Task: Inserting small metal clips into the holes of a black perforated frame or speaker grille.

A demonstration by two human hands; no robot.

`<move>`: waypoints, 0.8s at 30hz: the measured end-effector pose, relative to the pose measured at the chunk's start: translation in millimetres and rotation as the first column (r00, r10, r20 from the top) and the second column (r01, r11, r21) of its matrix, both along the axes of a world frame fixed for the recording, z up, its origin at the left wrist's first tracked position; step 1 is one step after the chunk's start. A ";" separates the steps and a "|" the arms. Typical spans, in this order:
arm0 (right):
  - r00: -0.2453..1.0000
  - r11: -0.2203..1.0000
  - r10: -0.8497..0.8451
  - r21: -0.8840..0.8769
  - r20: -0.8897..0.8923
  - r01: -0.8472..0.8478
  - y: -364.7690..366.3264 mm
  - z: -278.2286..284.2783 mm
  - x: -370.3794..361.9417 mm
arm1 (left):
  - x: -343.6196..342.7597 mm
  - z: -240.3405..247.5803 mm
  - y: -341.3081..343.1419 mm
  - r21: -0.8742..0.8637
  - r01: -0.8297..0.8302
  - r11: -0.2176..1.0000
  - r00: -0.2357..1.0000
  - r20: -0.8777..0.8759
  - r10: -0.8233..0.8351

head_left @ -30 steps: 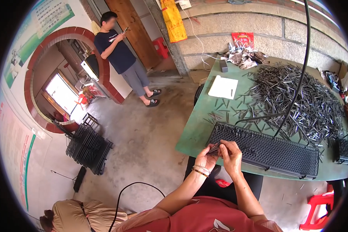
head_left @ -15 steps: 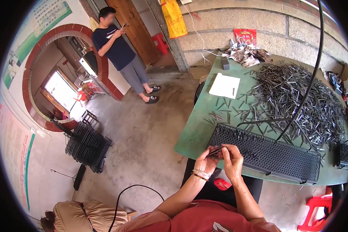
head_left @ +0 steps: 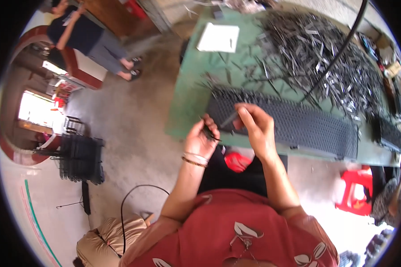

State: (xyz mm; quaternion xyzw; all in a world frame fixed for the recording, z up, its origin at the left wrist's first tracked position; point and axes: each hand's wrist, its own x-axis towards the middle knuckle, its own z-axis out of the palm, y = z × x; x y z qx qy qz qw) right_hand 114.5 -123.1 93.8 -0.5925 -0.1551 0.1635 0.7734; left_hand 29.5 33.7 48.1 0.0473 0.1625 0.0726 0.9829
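My left hand (head_left: pixel 199 143), palm up with a pale and a brown bracelet at the wrist, has its fingers curled round a small bunch of thin dark strips (head_left: pixel 210 133). To its right, my right hand (head_left: pixel 260 129) pinches one thin dark strip (head_left: pixel 229 119), blurred by motion, at the near edge of a long black perforated rack (head_left: pixel 298 122). Many upright pieces show along the rack's far left side. Beyond it, a large heap of dark strips (head_left: pixel 316 53) covers much of the green table (head_left: pixel 185 98).
An open white notebook (head_left: pixel 218 37) lies at the table's far left. Over the heap hangs a black cable (head_left: pixel 338 55). A second black rack (head_left: pixel 391 131) is at right, above a red stool (head_left: pixel 355 191). At left are a standing person (head_left: pixel 87 42) and black stacked frames (head_left: pixel 81 155).
My hands, together half a second ago, have come apart; the right now holds a single strip nearer the rack. The whole view has shifted, showing more of my red shirt.
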 end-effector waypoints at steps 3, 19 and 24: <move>0.995 0.996 0.072 -0.038 -0.075 -0.075 0.4 -8.4 7.9 | 0.2 -3.2 -0.6 0.287 0.187 0.940 0.978 -0.141 -0.151; 0.986 0.939 0.150 -0.302 -0.068 -0.164 -7.3 -39.5 -7.1 | -4.7 -4.9 -29.5 0.361 0.285 0.888 0.945 -0.262 -0.197; 0.925 0.894 0.346 -0.243 -0.158 -0.376 -12.0 -37.2 -25.7 | 18.9 3.0 -8.5 0.334 0.045 0.941 0.999 -0.001 -0.047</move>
